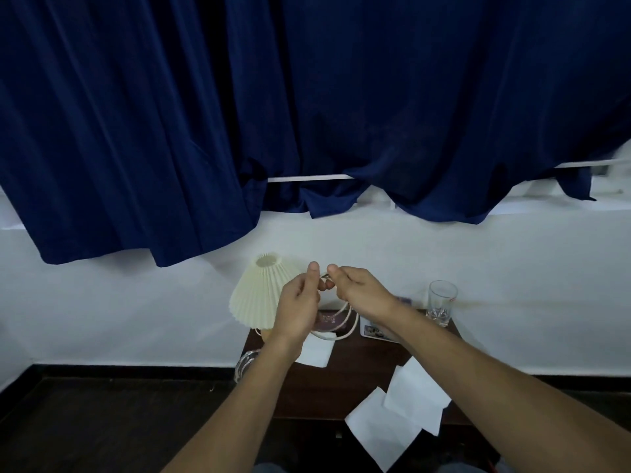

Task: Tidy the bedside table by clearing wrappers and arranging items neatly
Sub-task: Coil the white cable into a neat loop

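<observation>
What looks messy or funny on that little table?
The white paper sheets lie scattered at the front right of the table, one hanging over its edge. A white cord loops loosely up from the table to the left hand and right hand, which both pinch it.

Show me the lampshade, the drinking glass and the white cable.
lampshade (258, 295): head view, middle of its pleated side.
drinking glass (442, 298): head view, clear wall below the rim.
white cable (341, 337): head view, bottom of the hanging loop.
</observation>
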